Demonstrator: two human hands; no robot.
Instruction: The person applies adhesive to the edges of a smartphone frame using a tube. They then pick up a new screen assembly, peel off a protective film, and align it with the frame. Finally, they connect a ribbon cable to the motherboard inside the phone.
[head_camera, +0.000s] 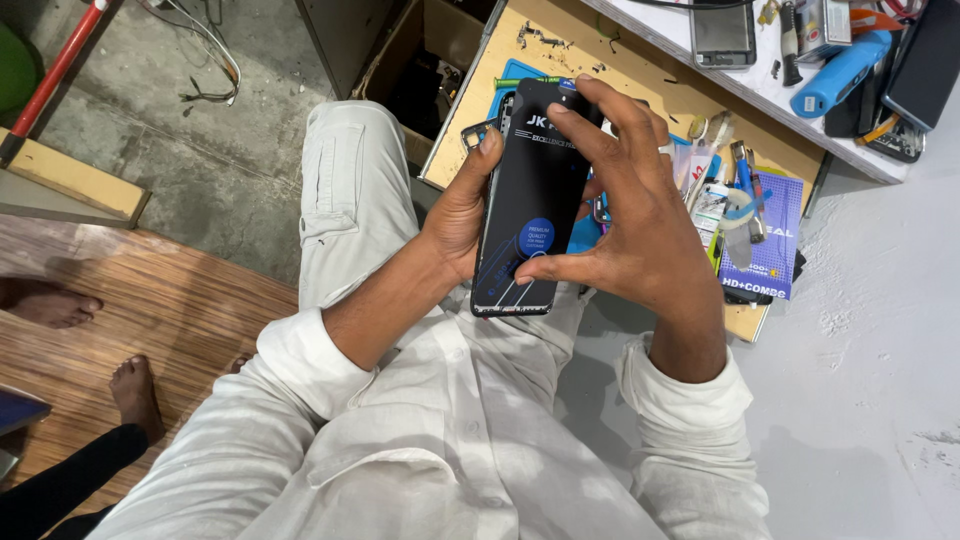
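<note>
A black phone screen panel (530, 200) with a blue round sticker and printed film on its face is held upright over my lap. My left hand (458, 205) grips its left edge from behind, thumb at the upper rim. My right hand (630, 215) spans the face of the panel, its fingers on the top end and its thumb pressing near the bottom by the sticker. Both hands hold the same panel. My sleeves and trousers are off-white.
A wooden work board (560, 60) lies ahead with a blue mat, tweezers, tubes and a blue packet (765, 245). A white shelf (850, 130) holds a phone (722, 32), a blue tool (838, 72) and clutter. Another person's bare feet (60, 305) rest on the wooden floor at left.
</note>
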